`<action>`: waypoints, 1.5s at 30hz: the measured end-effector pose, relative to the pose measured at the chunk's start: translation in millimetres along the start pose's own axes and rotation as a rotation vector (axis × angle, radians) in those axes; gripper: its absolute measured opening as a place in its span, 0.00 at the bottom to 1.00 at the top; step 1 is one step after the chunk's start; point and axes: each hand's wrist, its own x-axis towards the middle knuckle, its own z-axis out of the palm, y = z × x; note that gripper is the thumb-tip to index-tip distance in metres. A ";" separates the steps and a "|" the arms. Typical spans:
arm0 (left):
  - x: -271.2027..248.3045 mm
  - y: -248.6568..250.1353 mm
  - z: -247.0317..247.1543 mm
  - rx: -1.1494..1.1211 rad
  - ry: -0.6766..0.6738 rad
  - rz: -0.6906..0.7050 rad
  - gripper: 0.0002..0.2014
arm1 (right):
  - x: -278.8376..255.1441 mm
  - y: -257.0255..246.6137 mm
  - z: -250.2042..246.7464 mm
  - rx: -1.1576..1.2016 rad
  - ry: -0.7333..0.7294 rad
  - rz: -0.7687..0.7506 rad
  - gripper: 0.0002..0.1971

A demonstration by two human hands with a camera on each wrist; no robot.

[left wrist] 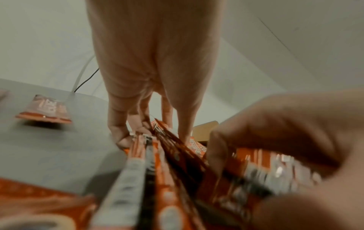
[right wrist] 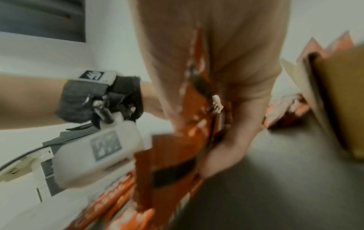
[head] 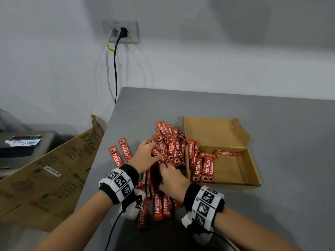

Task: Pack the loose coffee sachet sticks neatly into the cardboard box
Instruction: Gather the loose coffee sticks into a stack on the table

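A heap of red sachet sticks lies on the grey table, just left of the open cardboard box. Several sticks stand side by side at the box's left end, and one lies crosswise behind them. My left hand and right hand meet at the near side of the heap. Both grip one bundle of sticks: the left hand pinches its far end, the right hand curls round its middle. More sticks lie under my wrists.
Two single sticks lie apart to the left, close to the table's left edge. A large printed carton leans beside that edge. A wall socket with cables is behind. The box's lid lies open toward the wall.
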 end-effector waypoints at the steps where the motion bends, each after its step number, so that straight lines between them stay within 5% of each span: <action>1: 0.2 -0.7 -0.2 -0.001 0.005 0.002 0.12 | -3.2 0.2 -6.1 0.023 0.033 -0.022 0.19; 5: -0.2 -2.8 1.2 0.003 0.010 -0.004 0.13 | -17.5 9.8 -40.5 0.113 0.180 -0.066 0.14; 10: -0.5 -4.2 2.3 -0.005 0.002 0.012 0.12 | -20.9 54.7 -74.4 0.080 0.338 0.094 0.11; 23: -13.5 6.3 1.7 0.061 0.011 0.121 0.17 | -28.0 71.6 -75.4 -0.146 0.380 0.174 0.20; 27: -27.2 7.9 -9.5 0.204 0.084 0.189 0.19 | -45.1 59.7 -60.3 -0.192 0.197 0.043 0.21; 30: -37.2 -3.0 -17.3 0.314 0.143 0.117 0.18 | -50.6 60.8 -41.8 -0.266 0.041 0.043 0.22; 34: -44.5 -18.3 -22.6 0.355 0.087 0.006 0.17 | -43.3 67.0 -35.2 -0.296 0.098 -0.013 0.09; 45: -22.9 -25.0 -11.4 0.338 0.076 0.108 0.17 | -20.6 71.2 -49.8 -0.371 0.144 -0.052 0.12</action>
